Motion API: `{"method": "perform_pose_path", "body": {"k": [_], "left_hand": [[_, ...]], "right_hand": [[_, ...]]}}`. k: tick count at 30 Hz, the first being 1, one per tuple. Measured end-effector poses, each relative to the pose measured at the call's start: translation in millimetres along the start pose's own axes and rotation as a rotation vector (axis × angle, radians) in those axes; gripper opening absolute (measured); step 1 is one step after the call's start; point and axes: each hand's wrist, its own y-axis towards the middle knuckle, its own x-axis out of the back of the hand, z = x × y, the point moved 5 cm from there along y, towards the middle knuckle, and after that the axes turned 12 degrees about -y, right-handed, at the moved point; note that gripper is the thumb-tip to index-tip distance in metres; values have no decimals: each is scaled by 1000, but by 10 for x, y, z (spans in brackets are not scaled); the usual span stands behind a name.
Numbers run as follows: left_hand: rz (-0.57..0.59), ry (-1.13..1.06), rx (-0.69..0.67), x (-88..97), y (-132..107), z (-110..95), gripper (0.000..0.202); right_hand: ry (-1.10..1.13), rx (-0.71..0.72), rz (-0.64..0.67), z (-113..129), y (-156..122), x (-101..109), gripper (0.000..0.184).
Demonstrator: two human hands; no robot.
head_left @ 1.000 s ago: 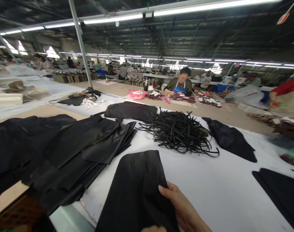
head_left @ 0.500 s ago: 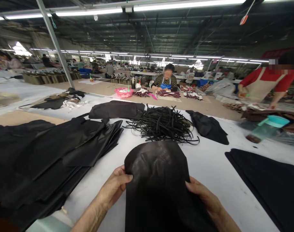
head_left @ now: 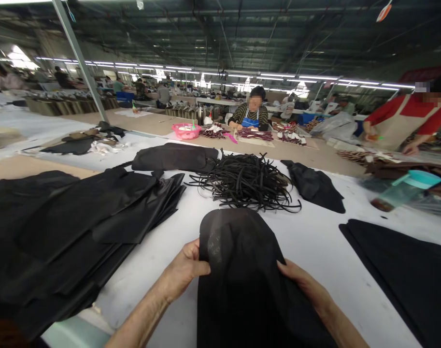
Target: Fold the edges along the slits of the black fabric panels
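Note:
Between my hands is a black leather-like panel (head_left: 238,275) with a rounded far end and faint pale marks near its upper left. My left hand (head_left: 186,270) pinches its left edge, thumb on top. On the opposite edge, my right hand (head_left: 307,285) grips with the thumb over the surface and the other fingers hidden beneath. Just beyond the panel lies a tangled heap of thin black strips (head_left: 247,183). To the left spreads a large stack of similar black pieces (head_left: 78,227).
More black pieces (head_left: 401,270) lie at right, with another folded piece (head_left: 314,186) behind them. A rolled black bundle (head_left: 173,157) sits beyond the stack. A teal-lidded bottle (head_left: 405,191) leans at far right. Across the table are a pink basket (head_left: 186,131) and two co-workers.
My left hand has shifted slightly right, bringing the panel's left edge inward and narrowing it. The pale marks moved toward the left edge. The camera view has tilted down a little.

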Motion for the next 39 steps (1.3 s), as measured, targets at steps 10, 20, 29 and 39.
{"method": "perform_pose_path", "body": {"k": [10, 20, 29, 39], "left_hand": [[-262, 99, -30, -29, 12, 50, 26], [-178, 269, -51, -220, 93, 193, 34], [-183, 255, 30, -66, 42, 247, 35], [-618, -1, 63, 400, -117, 94, 29]], "right_hand": [[-785, 1, -367, 145, 26, 164, 37], [-1150, 143, -468, 64, 13, -862, 48], [-1042, 255, -535, 185, 11, -707, 43], [-504, 139, -507, 334, -210, 325, 39]]}}
